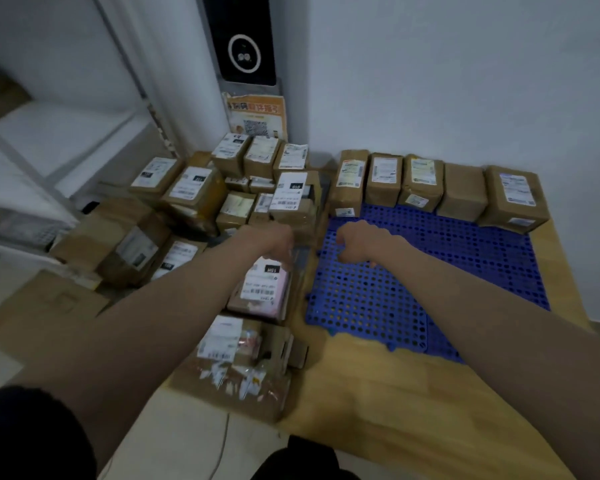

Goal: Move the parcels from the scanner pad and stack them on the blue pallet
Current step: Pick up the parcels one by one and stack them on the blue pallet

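Both bare arms reach forward over the floor from six o'clock. The left hand [278, 241] sits at the centre of the view, right above a pink parcel [261, 292] with a white label, its fingers bent downward toward that parcel's far edge; whether they actually grip it I cannot tell, since the hand is blurred and the fingertips are hidden. The right hand [360, 244] hangs just to the three o'clock side of it, over the near-left part of the blue pallet [430, 271], fingers loosely curled and holding nothing. The pallet lies on a wooden board [378, 393], and along its far edge, toward one o'clock, a row of five brown parcels [426, 183] stands side by side against the white wall [465, 81]. The unsorted parcels [201, 195] are heaped from nine to eleven o'clock, most showing white labels, with a larger taped carton [236, 368] lying nearer, around seven o'clock. At twelve o'clock a dark scanner panel [243, 43] with a white ring is mounted upright, with an orange notice [257, 114] beneath it.
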The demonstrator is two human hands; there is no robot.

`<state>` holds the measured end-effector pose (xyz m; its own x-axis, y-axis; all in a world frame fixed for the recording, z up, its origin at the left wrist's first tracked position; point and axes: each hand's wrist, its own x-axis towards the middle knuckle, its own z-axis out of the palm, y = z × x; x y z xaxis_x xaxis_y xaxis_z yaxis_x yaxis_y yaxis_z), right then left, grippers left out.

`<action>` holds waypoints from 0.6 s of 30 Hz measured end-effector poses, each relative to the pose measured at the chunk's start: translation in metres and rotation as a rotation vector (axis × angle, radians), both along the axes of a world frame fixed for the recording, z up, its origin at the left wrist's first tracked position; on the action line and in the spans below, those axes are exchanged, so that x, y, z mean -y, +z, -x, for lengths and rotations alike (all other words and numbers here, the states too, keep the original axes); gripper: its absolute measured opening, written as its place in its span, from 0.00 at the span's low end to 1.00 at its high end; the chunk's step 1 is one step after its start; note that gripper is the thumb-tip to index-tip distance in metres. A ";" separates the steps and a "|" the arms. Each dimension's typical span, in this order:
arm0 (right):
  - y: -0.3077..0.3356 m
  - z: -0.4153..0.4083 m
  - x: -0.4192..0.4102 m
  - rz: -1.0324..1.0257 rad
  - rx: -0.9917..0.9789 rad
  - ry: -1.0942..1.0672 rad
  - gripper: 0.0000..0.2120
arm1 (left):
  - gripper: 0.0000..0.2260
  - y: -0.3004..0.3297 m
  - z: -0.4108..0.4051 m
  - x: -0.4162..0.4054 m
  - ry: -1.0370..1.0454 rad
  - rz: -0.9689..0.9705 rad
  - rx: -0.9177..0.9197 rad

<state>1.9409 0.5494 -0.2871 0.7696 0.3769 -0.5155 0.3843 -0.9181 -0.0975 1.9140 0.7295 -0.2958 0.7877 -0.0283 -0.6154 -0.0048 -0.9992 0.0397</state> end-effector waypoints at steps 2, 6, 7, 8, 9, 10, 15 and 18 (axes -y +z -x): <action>-0.003 0.013 -0.009 -0.016 -0.017 0.029 0.17 | 0.23 -0.002 0.017 -0.014 0.059 0.001 -0.005; -0.012 0.036 -0.025 -0.061 -0.064 0.078 0.13 | 0.23 -0.010 0.049 -0.032 0.120 -0.084 0.024; -0.015 0.041 -0.028 -0.071 -0.066 0.079 0.11 | 0.24 -0.013 0.057 -0.036 0.132 -0.092 0.029; -0.019 0.046 -0.031 -0.079 -0.071 0.079 0.10 | 0.24 -0.016 0.063 -0.039 0.147 -0.095 0.027; -0.023 0.050 -0.035 -0.086 -0.082 0.079 0.08 | 0.23 -0.021 0.068 -0.043 0.171 -0.090 0.024; -0.027 0.054 -0.038 -0.094 -0.096 0.078 0.07 | 0.21 -0.025 0.073 -0.046 0.196 -0.082 0.022; -0.044 0.069 -0.052 -0.122 -0.177 0.074 0.16 | 0.22 -0.044 0.088 -0.056 0.285 -0.048 0.057; -0.055 0.070 -0.061 -0.120 -0.213 0.067 0.18 | 0.21 -0.056 0.089 -0.062 0.282 -0.030 0.047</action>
